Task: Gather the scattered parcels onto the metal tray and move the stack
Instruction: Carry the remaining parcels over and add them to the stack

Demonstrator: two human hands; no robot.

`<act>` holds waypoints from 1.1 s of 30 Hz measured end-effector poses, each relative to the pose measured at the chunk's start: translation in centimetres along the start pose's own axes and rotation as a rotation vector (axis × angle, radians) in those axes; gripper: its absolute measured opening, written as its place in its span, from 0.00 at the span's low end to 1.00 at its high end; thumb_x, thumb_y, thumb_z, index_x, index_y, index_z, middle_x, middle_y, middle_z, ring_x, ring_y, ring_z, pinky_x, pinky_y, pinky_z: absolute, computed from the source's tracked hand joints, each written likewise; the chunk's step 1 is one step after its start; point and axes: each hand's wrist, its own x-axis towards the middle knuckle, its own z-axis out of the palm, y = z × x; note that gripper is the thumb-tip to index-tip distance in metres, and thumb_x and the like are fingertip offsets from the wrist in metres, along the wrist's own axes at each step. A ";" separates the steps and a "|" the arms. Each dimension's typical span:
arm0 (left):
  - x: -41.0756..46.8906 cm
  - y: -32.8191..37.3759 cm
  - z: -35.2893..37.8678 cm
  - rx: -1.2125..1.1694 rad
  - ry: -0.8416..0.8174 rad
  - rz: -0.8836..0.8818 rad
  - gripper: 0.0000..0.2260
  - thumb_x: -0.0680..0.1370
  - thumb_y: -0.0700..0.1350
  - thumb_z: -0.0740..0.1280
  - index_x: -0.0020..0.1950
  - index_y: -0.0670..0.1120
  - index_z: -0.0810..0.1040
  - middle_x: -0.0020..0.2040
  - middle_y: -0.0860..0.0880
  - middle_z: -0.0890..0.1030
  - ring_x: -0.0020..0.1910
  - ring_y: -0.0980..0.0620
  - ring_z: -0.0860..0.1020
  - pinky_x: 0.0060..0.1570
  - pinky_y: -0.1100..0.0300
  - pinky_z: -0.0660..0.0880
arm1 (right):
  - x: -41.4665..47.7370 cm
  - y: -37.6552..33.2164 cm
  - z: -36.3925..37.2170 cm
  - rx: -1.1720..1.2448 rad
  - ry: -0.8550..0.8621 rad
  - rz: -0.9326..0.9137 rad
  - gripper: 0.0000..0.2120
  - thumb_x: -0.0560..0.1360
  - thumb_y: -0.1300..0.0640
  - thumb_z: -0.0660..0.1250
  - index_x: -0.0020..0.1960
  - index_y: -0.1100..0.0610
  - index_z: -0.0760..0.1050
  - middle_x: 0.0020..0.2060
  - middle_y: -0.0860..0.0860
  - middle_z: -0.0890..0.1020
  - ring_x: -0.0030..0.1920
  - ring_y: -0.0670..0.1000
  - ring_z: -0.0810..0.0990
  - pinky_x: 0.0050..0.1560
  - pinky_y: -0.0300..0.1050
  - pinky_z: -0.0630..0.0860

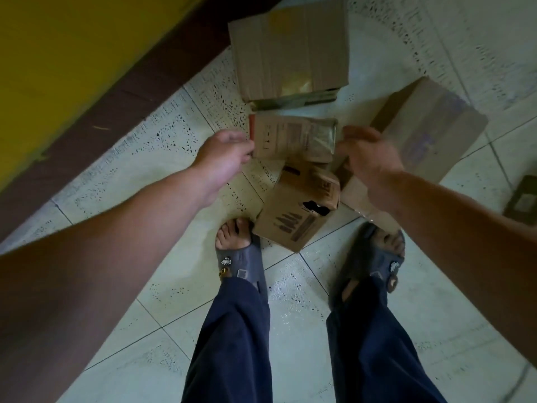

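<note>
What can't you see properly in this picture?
All in the head view:
- Small parcel: its print is blurred, and the left hand pinching it and the right hand cover its ends.
- Right hand's grip: its fingers are blurred by motion.
- Big box: its top is cut off by the picture's edge.
- Dark thing: cut off by the right edge.
- Torn box: too dark inside the hole.

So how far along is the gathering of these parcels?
Early on. Nothing looks gathered yet, and I can't make out a metal tray. In hand: the left hand and right hand hold a small parcel by its ends. Left to do: the torn box by the feet, the long box at right and the big box farther off lie scattered on the floor.
</note>
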 end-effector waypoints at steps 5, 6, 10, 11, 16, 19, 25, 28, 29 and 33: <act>4.6 1.0 -0.4 0.015 0.069 0.003 0.24 0.79 0.48 0.65 0.74 0.49 0.64 0.70 0.47 0.72 0.67 0.49 0.72 0.68 0.46 0.69 | 4.7 -1.1 0.5 0.085 0.034 -0.043 0.24 0.82 0.57 0.59 0.77 0.46 0.60 0.70 0.46 0.68 0.63 0.46 0.72 0.42 0.26 0.71; 5.7 1.3 -0.2 0.005 0.084 0.003 0.26 0.79 0.48 0.65 0.76 0.49 0.62 0.72 0.47 0.70 0.69 0.48 0.70 0.69 0.46 0.67 | 5.9 -1.4 0.7 0.076 0.042 -0.053 0.24 0.82 0.58 0.58 0.77 0.46 0.59 0.72 0.46 0.67 0.64 0.46 0.70 0.45 0.28 0.71; 8.1 2.7 0.3 -0.060 0.124 0.004 0.27 0.79 0.48 0.64 0.77 0.48 0.60 0.74 0.46 0.66 0.69 0.50 0.67 0.71 0.46 0.64 | 8.6 -2.7 1.2 0.072 0.068 -0.130 0.23 0.82 0.60 0.56 0.76 0.50 0.61 0.74 0.50 0.66 0.73 0.51 0.66 0.64 0.40 0.70; 8.5 3.0 0.4 -0.071 0.132 0.001 0.26 0.79 0.48 0.64 0.76 0.48 0.62 0.73 0.46 0.67 0.68 0.50 0.68 0.71 0.46 0.65 | 9.1 -3.0 1.3 0.092 0.072 -0.127 0.23 0.82 0.60 0.56 0.76 0.50 0.62 0.72 0.50 0.69 0.70 0.50 0.69 0.58 0.35 0.72; 9.3 3.4 1.0 -0.154 0.108 -0.001 0.05 0.78 0.46 0.64 0.53 0.54 0.71 0.63 0.50 0.73 0.64 0.52 0.71 0.71 0.46 0.65 | 10.4 -3.5 1.5 0.094 0.078 -0.156 0.17 0.80 0.64 0.57 0.63 0.49 0.73 0.45 0.42 0.76 0.42 0.40 0.73 0.33 0.25 0.70; 9.4 3.1 1.1 -0.208 0.107 0.014 0.06 0.78 0.44 0.64 0.47 0.55 0.72 0.57 0.52 0.75 0.62 0.52 0.72 0.70 0.48 0.66 | 10.3 -2.9 1.3 0.158 0.061 -0.142 0.13 0.81 0.63 0.59 0.55 0.45 0.72 0.44 0.40 0.75 0.42 0.40 0.74 0.41 0.30 0.74; 8.0 2.4 0.3 -0.237 0.056 0.076 0.21 0.75 0.43 0.66 0.68 0.50 0.72 0.65 0.52 0.77 0.64 0.53 0.74 0.69 0.52 0.68 | 8.3 -1.2 0.8 0.226 0.045 -0.136 0.10 0.81 0.59 0.60 0.53 0.45 0.75 0.48 0.43 0.78 0.51 0.39 0.77 0.53 0.37 0.78; 6.9 2.6 0.1 -0.267 0.050 0.120 0.16 0.76 0.41 0.65 0.63 0.51 0.75 0.60 0.54 0.80 0.61 0.56 0.75 0.66 0.54 0.70 | 6.7 -0.5 0.7 0.259 0.056 -0.147 0.09 0.82 0.57 0.60 0.56 0.46 0.76 0.47 0.42 0.81 0.46 0.37 0.80 0.54 0.37 0.78; 6.3 2.7 0.0 -0.267 0.051 0.134 0.15 0.76 0.41 0.65 0.62 0.51 0.75 0.60 0.54 0.80 0.61 0.56 0.75 0.66 0.55 0.70 | 6.0 -0.4 0.6 0.266 0.062 -0.162 0.09 0.82 0.56 0.59 0.55 0.46 0.76 0.47 0.40 0.81 0.45 0.36 0.80 0.54 0.37 0.79; 3.3 2.9 -0.2 -0.276 0.077 0.184 0.14 0.78 0.41 0.63 0.62 0.53 0.72 0.60 0.54 0.78 0.60 0.58 0.75 0.62 0.57 0.72 | 2.9 0.2 -0.2 0.337 0.085 -0.179 0.17 0.82 0.52 0.61 0.70 0.51 0.71 0.59 0.44 0.78 0.61 0.44 0.76 0.64 0.41 0.74</act>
